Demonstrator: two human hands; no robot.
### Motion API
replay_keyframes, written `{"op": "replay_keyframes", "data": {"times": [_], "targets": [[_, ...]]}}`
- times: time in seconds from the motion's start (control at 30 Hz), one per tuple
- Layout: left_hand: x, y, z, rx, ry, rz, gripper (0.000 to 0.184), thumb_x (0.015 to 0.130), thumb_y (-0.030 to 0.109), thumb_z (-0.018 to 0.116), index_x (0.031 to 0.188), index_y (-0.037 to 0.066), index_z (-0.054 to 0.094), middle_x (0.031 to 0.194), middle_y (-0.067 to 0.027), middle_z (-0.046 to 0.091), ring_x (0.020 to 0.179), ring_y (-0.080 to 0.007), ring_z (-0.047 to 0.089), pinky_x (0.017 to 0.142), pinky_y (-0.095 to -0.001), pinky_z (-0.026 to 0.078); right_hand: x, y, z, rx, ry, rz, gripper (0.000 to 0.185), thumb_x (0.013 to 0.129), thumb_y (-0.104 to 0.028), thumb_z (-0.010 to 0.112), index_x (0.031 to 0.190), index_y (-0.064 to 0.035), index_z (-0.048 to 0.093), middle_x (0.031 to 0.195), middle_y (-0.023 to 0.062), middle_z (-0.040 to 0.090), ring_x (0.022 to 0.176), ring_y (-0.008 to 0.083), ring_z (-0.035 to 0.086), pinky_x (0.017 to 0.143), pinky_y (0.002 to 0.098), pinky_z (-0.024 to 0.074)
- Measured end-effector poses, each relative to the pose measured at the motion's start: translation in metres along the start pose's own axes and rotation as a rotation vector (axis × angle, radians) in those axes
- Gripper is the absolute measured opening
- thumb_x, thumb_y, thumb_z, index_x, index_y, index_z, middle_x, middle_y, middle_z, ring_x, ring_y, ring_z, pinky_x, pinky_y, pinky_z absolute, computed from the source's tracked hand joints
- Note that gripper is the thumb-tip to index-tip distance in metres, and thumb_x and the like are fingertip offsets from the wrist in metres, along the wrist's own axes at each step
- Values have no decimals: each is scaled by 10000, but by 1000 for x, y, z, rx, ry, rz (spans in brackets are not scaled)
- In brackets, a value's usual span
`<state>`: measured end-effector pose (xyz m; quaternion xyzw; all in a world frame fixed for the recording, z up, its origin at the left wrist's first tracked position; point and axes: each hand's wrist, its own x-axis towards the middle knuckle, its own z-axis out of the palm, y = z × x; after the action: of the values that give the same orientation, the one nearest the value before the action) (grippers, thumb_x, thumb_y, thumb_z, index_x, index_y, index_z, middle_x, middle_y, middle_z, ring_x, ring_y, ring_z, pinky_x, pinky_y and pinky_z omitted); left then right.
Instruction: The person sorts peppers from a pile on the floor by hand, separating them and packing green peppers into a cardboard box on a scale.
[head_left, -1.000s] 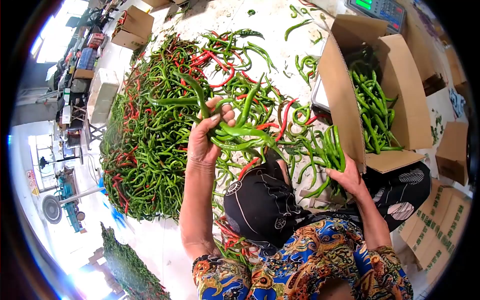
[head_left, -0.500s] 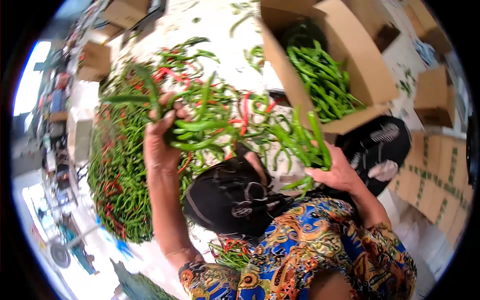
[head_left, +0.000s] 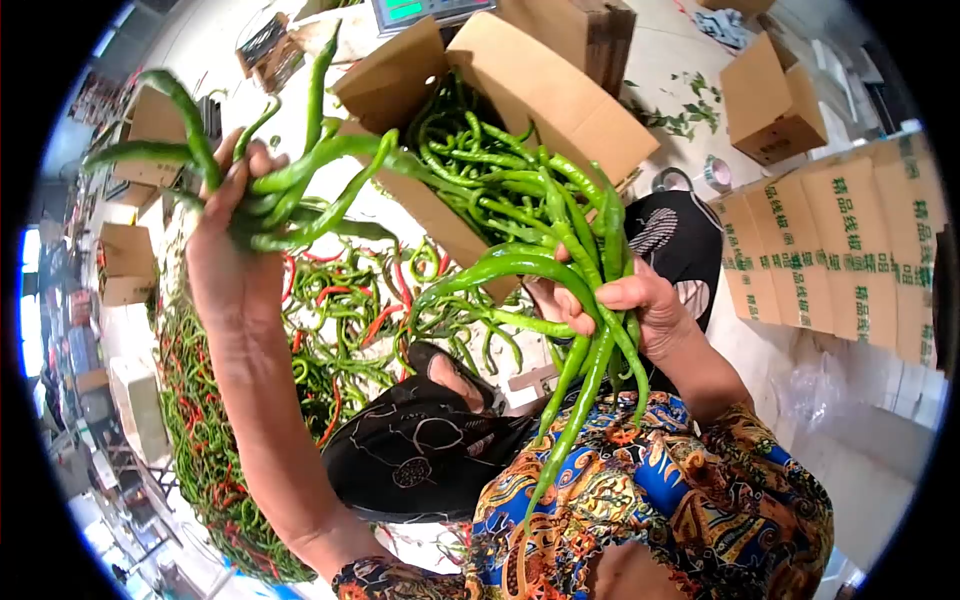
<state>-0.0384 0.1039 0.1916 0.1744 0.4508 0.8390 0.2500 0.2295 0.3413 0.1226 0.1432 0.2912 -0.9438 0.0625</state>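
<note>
My left hand [head_left: 228, 205] is raised on the left, its fingers closed round a bunch of long green chili peppers [head_left: 310, 185] that stick out on both sides. Nearer my chest, my right hand [head_left: 645, 308] grips a second bunch of green chili peppers [head_left: 590, 345], their tips pointing up and down past my fingers. Behind both hands stands an open cardboard box [head_left: 560, 85] with many green chilies [head_left: 480, 165] inside. The bunch in my right hand overlaps the box's near side from this view.
A large heap of mixed green and red chilies [head_left: 210, 430] lies on the left, with looser ones [head_left: 340, 300] across the floor. Printed cartons [head_left: 830, 250] stand at the right. A digital scale [head_left: 430, 10], a small box [head_left: 770, 100] and a tape roll [head_left: 717, 172] are farther back.
My view has turned right, so the box appears nearer the middle. My left hand has risen with its chilies, away from the heap. My right hand still holds its bunch.
</note>
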Motion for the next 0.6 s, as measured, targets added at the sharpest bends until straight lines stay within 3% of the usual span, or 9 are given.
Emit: {"op": "replay_keyframes", "data": {"times": [0.1, 0.13, 0.17, 0.23, 0.37, 0.6], "targets": [[30, -34, 24, 334, 127, -104, 435, 926, 197, 617, 1281, -27, 504, 1149, -153, 618, 1083, -248, 580, 908, -381, 493, -5, -2, -9, 21, 32, -2, 567, 749, -119, 662, 1282, -20, 493, 946, 141, 621, 761, 202, 643, 720, 289, 540], [28, -45, 22, 546, 141, -148, 565, 922, 279, 634, 1361, -23, 446, 1276, -171, 567, 1224, -228, 514, 1027, -378, 405, -7, -2, -10, 44, 17, -13, 568, 746, -116, 660, 1280, -17, 493, 943, 141, 621, 761, 203, 644, 718, 287, 540], [25, -57, 23, 783, 170, -152, 627, 912, 318, 630, 1384, -38, 421, 1332, -191, 525, 1251, -244, 495, 1073, -377, 358, -5, 0, -15, 70, -1, -22, 569, 743, -112, 657, 1279, -15, 494, 940, 142, 620, 760, 204, 645, 716, 286, 540], [10, -64, 23, 871, 61, -151, 625, 924, 310, 603, 1402, -38, 400, 1370, -201, 488, 1268, -257, 480, 1088, -371, 343, -8, -2, -22, 85, 0, -35, 575, 743, -99, 624, 1291, -7, 478, 949, 164, 608, 750, 215, 628, 714, 295, 530], [-10, -66, 33, 674, -8, -372, 387, 942, 213, 578, 1253, -17, 573, 1093, -87, 670, 1035, -144, 620, 933, -281, 456, -10, -1, -31, 201, -24, -12, 564, 753, -90, 586, 1298, -9, 467, 960, 182, 597, 738, 225, 612, 707, 307, 525], [-28, -67, 65, 745, -308, -412, 477, 957, 322, 565, 1266, -40, 548, 1102, -132, 659, 1019, -205, 623, 924, -334, 472, -4, 4, -44, 331, -181, 17, 542, 769, -134, 568, 1294, -37, 474, 958, 161, 597, 713, 215, 601, 681, 320, 508]]}}
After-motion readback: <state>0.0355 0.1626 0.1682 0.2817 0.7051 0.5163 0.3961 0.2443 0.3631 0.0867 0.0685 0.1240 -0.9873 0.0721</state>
